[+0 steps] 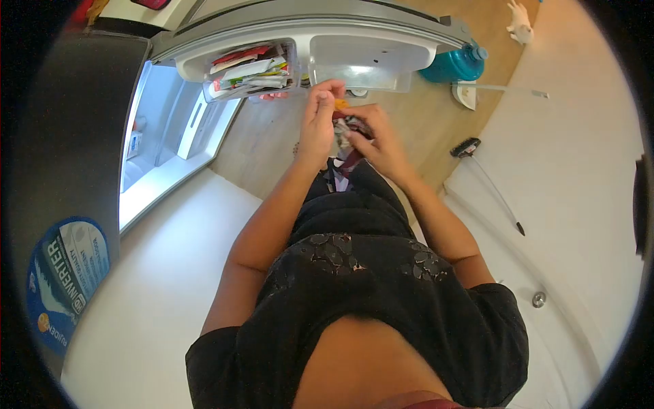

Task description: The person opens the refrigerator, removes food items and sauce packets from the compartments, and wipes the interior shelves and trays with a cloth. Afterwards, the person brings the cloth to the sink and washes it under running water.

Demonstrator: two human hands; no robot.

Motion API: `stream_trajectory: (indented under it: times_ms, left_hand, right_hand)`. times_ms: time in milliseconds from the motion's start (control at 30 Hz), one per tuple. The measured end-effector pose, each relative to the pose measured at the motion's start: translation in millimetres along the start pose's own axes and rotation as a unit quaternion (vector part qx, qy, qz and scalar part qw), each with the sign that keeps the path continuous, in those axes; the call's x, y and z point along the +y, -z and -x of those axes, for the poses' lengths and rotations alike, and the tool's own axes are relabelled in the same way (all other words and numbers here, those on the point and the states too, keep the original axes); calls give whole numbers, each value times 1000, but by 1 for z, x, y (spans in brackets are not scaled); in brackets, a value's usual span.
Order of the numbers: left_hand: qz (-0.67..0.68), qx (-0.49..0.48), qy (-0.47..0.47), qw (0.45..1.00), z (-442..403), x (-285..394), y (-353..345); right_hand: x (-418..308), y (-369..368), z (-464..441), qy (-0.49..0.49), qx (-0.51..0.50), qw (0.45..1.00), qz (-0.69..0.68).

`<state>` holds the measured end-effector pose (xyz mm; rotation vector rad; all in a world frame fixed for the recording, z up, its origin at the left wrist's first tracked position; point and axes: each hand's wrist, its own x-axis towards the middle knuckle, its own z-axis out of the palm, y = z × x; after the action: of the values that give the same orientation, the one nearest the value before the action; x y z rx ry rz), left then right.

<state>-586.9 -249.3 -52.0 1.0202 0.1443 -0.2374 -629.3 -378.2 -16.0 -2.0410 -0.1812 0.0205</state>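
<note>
Both of my hands are raised in front of my body, below the fridge door's shelves. My left hand [319, 126] is upright with its fingers curled at the top, beside a small orange item [340, 104]; what its fingers hold is too small to make out. My right hand [380, 142] is closed round a crumpled, patterned dark red and white bundle [349, 129], which looks like cloth or wrappers. Part of the bundle hangs below the fingers.
The open fridge door has a bin of packets [251, 68] and a white bin [361, 63]. The lit fridge interior [160, 112] is at left. A teal jug [458, 65], a dustpan [465, 95], a brush [466, 147] and a white cat figure [520, 26] lie rightward.
</note>
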Motion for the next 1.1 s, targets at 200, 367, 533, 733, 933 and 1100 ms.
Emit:
stream_trajectory:
  times_ms: [200,367,533,733,933,1100]
  left_hand:
    - [-442,-9,-201,874,-25,-7,25]
    - [-653,42,-206,727,-28,-19,34]
    - [-641,58,-208,736,-30,-15,38]
    - [-630,60,-187,752,-32,-16,41]
    - [-618,55,-160,768,-38,-16,39]
    - [-634,50,-166,754,-41,-11,35]
  right_hand:
    - [-9,61,-3,-119,122,955,245]
    - [32,48,-56,-75,113,909,395]
    - [88,27,-92,-112,37,829,547]
    - [99,21,-96,-44,41,939,339]
    - [48,53,-82,-95,59,903,415]
    - [88,38,-95,-124,2,870,477]
